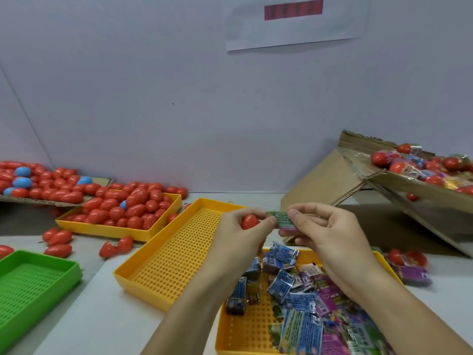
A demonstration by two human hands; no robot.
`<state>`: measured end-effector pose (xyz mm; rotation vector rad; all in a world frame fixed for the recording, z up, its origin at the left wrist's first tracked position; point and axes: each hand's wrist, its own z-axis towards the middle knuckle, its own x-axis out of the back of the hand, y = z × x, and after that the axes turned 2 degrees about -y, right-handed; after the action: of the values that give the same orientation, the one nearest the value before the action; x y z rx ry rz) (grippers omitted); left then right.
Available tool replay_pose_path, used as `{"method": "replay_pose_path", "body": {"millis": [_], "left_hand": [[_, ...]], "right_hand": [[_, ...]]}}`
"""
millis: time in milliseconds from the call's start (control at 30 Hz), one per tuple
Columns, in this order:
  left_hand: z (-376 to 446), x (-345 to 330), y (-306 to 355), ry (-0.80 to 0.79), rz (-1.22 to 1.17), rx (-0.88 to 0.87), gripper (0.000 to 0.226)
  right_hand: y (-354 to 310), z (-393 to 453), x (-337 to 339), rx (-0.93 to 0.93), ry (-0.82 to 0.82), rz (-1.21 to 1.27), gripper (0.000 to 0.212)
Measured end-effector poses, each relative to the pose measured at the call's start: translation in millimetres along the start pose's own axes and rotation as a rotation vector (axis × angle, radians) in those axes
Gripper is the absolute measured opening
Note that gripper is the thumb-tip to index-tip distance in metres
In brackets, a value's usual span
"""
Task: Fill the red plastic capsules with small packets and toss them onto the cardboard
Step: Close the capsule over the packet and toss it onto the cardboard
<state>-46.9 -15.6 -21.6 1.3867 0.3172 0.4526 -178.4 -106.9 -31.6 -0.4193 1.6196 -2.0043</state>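
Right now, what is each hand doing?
Left hand: grips a red plastic capsule and pinches the packet's end.
Right hand: pinches the small green foil packet.

- The person's left hand (239, 233) and right hand (330, 233) are bare, with short, unpainted nails.
- Both forearms are bare up to the frame's lower edge.

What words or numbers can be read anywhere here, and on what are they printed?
"6+": in a white corner patch on several blue packets in the yellow tray.
Fine print on the packets: too small to read.
Green packet pinched by both hands: print blurred.
Paper sheet on the wall: its red strip is blurred out, unreadable.
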Motion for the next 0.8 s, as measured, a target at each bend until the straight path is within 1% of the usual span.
{"method": "replay_pose_path", "body": {"millis": [133, 233, 300, 400, 500, 600, 667, 733, 800], "left_hand": [[-0.2, 1.8, 3.5, -0.034, -0.082, -0.005, 0.023], [-0.2, 1.8, 4.6, -0.054, -0.095, -0.003, 0.023], [-0.2, 3.2, 4.7, -0.065, -0.051, -0.009, 0.023], [-1.7, 9.1, 5.3, -0.091, 0.095, -0.028, 0.024], [-3.4, 13.9, 7.5, -0.176, 0.285, -0.007, 0.027], [-3.0, 12.2, 4.7, -0.201, 0.52, -0.006, 0.02], [-4.3, 9.3, 3.1, -0.215, 0.632, -0.005, 0.016], [-5.8, 8.3, 2.3, -0.247, 0.73, -0.002, 0.029], [-6.2, 9.3, 2.5, -0.245, 0.753, -0.014, 0.045]], "right_hand": [[-1.9, 0.8, 0.2, -0.002, -0.002, 0.065, 0.032], [-2.0, 1.2, -0.1, -0.005, 0.012, 0.063, 0.017], [-0.7, 2.6, 0.9, -0.004, 0.053, 0.033, 0.01], [0.3, 3.6, 3.5, 0.028, 0.103, -0.052, 0.009], [-0.3, 2.8, 5.8, 0.054, 0.121, -0.091, 0.01], [-1.4, 3.2, 6.8, 0.069, 0.146, -0.122, 0.009], [-1.5, 3.1, 7.3, 0.075, 0.155, -0.14, 0.008], [-0.9, 2.6, 8.0, 0.075, 0.155, -0.161, 0.007], [-0.2, 2.0, 8.2, 0.078, 0.157, -0.179, 0.006]]}}
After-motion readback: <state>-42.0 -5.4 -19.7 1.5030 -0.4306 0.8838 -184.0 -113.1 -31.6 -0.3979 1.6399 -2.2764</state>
